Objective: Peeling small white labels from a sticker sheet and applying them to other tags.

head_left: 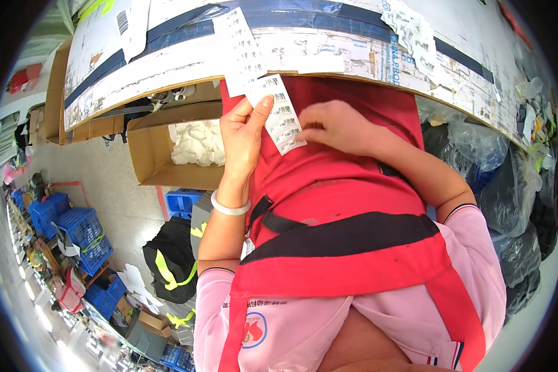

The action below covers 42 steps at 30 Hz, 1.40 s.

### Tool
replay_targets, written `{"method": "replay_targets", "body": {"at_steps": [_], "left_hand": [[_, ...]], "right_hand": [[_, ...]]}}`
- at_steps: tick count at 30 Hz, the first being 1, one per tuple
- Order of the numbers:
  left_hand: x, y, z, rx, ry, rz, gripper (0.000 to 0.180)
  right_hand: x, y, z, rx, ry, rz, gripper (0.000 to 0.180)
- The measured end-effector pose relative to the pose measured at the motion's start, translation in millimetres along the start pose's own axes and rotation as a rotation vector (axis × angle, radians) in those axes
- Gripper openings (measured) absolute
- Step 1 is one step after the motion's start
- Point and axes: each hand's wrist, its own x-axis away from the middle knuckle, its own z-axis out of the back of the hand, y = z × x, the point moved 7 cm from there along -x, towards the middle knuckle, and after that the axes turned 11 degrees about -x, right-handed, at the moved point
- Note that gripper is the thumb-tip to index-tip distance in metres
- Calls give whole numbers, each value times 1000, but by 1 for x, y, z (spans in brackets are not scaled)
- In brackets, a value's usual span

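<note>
My left hand (245,130) pinches a white strip of barcode labels (283,113) between thumb and fingers, in front of my red apron. The strip hangs with its lower end toward me. Beyond my left hand, a longer length of white labels (239,53) runs up onto the worktable and lies over its front edge. My right hand (344,127) is at the strip's right edge near the lower end, its fingers curled and the fingertips pinched at the labels. Slight motion blur covers the right fingers, so a loosened label cannot be made out.
The cardboard-covered worktable (186,59) carries blue tape and a pile of label scraps (412,37). Below its left side stands a cardboard box (152,149) of white pieces. Blue crates (84,239) and a black bag (167,254) lie left; plastic-wrapped bundles (502,186) stand right.
</note>
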Motion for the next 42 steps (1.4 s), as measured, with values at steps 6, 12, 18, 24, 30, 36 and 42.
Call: {"method": "replay_targets", "body": {"at_steps": [6, 12, 18, 24, 30, 36, 42], "left_hand": [[14, 18, -23, -87, -140, 5, 18], [7, 35, -35, -183, -259, -123, 12], [9, 25, -41, -36, -311, 29, 9], [5, 21, -45, 77, -317, 7, 12], [11, 7, -44, 156, -306, 109, 11], [6, 3, -40, 117, -166, 121, 10], [4, 3, -41, 66, -279, 14, 7]], "right_hand": [[0, -24, 51, -595, 252, -157, 13], [5, -35, 58, -577, 229, -97, 13], [8, -27, 54, -655, 151, -101, 14], [8, -16, 38, -825, 48, -190, 17], [19, 4, 17, -949, 82, -311, 19], [20, -9, 39, -746, 311, -195, 17], [16, 6, 52, -657, 339, -219, 13]]}}
